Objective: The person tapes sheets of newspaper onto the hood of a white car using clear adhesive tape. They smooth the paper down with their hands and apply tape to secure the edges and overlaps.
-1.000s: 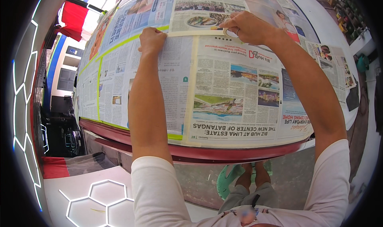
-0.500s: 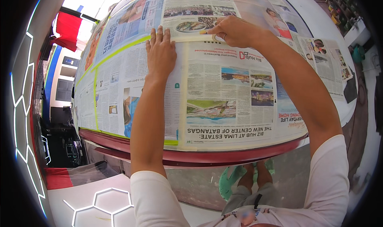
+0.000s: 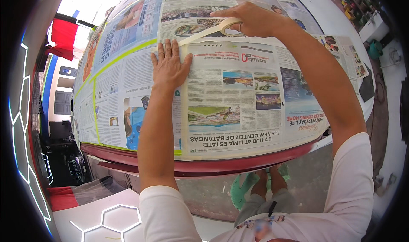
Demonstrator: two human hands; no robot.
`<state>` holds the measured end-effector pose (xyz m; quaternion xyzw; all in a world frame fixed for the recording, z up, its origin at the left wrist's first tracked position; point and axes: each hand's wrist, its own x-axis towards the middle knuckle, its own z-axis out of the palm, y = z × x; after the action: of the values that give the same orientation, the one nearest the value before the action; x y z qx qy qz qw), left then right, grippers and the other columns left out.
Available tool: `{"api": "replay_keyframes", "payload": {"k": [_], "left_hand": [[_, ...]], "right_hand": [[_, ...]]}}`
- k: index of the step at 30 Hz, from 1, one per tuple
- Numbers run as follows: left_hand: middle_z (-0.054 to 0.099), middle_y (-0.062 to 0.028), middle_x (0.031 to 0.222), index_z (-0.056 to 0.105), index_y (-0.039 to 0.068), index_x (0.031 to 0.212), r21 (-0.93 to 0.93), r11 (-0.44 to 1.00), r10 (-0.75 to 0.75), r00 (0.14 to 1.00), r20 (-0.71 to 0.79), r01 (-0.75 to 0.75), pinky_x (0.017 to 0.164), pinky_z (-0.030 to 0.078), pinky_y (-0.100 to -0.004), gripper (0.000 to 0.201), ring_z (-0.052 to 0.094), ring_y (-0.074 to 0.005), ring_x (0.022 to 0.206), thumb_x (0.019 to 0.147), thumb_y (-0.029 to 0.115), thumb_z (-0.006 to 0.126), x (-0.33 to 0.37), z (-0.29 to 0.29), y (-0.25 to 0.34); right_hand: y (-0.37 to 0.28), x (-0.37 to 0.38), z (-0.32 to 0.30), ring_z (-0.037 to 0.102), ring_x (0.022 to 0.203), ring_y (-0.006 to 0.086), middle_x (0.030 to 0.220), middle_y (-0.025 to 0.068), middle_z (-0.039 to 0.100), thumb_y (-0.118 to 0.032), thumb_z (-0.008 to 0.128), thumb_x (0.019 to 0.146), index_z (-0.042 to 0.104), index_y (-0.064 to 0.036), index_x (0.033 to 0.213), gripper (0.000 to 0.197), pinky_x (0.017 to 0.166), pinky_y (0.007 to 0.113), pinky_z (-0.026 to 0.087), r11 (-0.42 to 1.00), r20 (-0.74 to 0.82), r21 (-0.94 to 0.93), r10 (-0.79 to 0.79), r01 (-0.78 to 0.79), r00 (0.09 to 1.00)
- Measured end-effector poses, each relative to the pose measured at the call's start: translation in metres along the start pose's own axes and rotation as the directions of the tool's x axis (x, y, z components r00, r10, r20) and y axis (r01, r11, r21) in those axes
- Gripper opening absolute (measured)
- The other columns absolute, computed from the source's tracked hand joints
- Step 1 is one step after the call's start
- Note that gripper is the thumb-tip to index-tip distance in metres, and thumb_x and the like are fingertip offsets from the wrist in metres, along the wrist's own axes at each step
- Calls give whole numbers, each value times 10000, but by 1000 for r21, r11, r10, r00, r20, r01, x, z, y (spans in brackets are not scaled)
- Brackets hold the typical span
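Note:
Newspaper sheets (image 3: 234,99) cover a broad curved panel of a dark red vehicle (image 3: 213,167). Pressed flat on the paper, my left hand (image 3: 169,69) has its fingers stretched out, their tips beside the start of a cream masking tape strip (image 3: 198,36). My right hand (image 3: 262,21), up and to the right, grips the masking tape roll (image 3: 223,27), index finger pointing left. Between the hands the strip runs taut and slightly slanted, close to a seam between sheets. Bright yellow-green tape (image 3: 128,54) lines other seams to the left.
A red cloth (image 3: 64,37) hangs at the far left. A white panel with glowing hexagon lights (image 3: 121,218) lies lower left. Below the vehicle's edge is a green plastic stool (image 3: 239,191), near my legs. Shelves with small containers (image 3: 351,8) stand at the far right.
My right hand has lifted and pulled the roll away from the paper, so a length of tape now shows between the hands. My left hand stays on the newspaper; the whole view has shifted slightly.

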<state>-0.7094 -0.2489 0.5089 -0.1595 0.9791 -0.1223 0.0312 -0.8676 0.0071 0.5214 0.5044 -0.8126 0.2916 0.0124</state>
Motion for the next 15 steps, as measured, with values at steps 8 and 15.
{"api": "replay_keyframes", "payload": {"k": [8, 15], "left_hand": [[127, -121, 1704, 167, 92, 1631, -4, 1000, 6, 1000, 19, -6, 1269, 23, -515, 818, 42, -315, 1579, 1009, 597, 335, 4, -1, 1], [127, -118, 1705, 167, 90, 1630, 8, 1000, -5, 1000, 5, 5, 1267, 9, -525, 818, 46, -307, 1580, 1010, 599, 327, 4, -1, 3]], "right_hand": [[77, -94, -45, 690, 947, 305, 1088, 148, 726, -174, 658, 970, 642, -238, 1375, 410, 885, 409, 540, 988, -183, -134, -95, 71, 979], [96, -111, -15, 665, 871, 285, 911, 132, 613, -82, 591, 984, 692, -235, 1316, 379, 791, 432, 522, 958, 126, -287, 21, 16, 992]]}}
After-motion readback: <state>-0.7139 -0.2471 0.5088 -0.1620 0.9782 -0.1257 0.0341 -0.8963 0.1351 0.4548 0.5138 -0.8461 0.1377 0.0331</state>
